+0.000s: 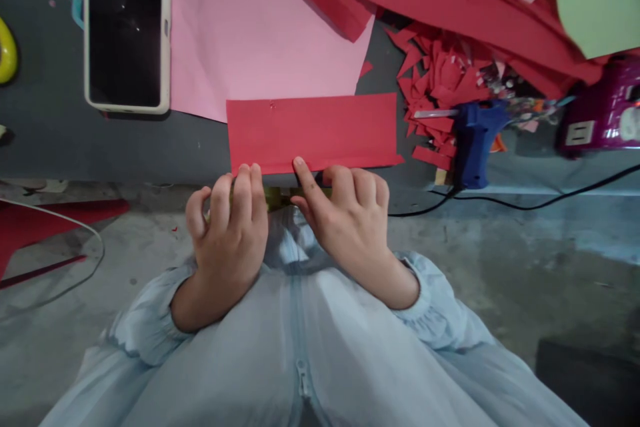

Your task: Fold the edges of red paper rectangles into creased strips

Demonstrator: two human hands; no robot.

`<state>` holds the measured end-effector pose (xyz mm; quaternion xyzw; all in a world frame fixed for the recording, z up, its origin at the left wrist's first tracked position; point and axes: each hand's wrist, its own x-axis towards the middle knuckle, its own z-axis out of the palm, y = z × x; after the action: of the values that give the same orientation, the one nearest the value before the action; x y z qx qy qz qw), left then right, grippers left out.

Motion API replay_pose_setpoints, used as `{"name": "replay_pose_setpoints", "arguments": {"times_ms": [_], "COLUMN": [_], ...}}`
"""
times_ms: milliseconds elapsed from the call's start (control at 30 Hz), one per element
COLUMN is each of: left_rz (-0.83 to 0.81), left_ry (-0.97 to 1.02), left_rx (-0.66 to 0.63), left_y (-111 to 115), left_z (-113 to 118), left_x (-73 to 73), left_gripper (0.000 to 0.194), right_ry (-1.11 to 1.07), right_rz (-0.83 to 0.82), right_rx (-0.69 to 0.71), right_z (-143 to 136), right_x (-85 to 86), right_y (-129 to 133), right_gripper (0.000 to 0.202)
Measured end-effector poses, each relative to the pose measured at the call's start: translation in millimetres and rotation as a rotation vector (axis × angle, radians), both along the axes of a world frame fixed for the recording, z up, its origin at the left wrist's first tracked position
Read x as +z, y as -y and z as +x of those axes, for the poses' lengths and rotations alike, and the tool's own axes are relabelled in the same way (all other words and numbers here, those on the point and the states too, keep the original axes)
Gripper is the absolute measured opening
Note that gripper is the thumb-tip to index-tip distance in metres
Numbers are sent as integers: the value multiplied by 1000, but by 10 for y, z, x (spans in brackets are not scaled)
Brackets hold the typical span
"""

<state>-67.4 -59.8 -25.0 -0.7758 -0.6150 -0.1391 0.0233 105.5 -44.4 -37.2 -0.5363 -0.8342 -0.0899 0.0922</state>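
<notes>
A red paper strip (313,130) lies lengthwise along the table's near edge, with a narrow fold along its lower side. My left hand (233,227) rests at the strip's lower left, fingers stretched forward and fingertips touching its near edge; the thumb is hidden. With its index finger extended, my right hand (350,210) presses on the folded edge near the middle. Its thumb is apart from the index finger, and the other fingers are bent at the table edge. Partly covered by both hands is a yellow-green object (273,199), whose kind I cannot make out.
Behind the strip lies a pink sheet (260,27), with a phone (125,27) at its left. Red paper scraps (440,73) pile up at the right beside a blue glue gun (477,140), its black cord (550,197) trailing along the edge. A purple device (600,110) stands farther right.
</notes>
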Motion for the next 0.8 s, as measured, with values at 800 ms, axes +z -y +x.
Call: {"name": "replay_pose_setpoints", "arguments": {"times_ms": [800], "left_rz": [280], "left_ry": [-173], "left_rx": [-306], "left_y": [-203], "left_z": [398], "left_x": [-158], "left_gripper": [34], "right_ry": [71], "right_rz": [5], "right_rx": [-155], "right_z": [267], "right_x": [-47], "right_y": [31], "right_gripper": [45]}}
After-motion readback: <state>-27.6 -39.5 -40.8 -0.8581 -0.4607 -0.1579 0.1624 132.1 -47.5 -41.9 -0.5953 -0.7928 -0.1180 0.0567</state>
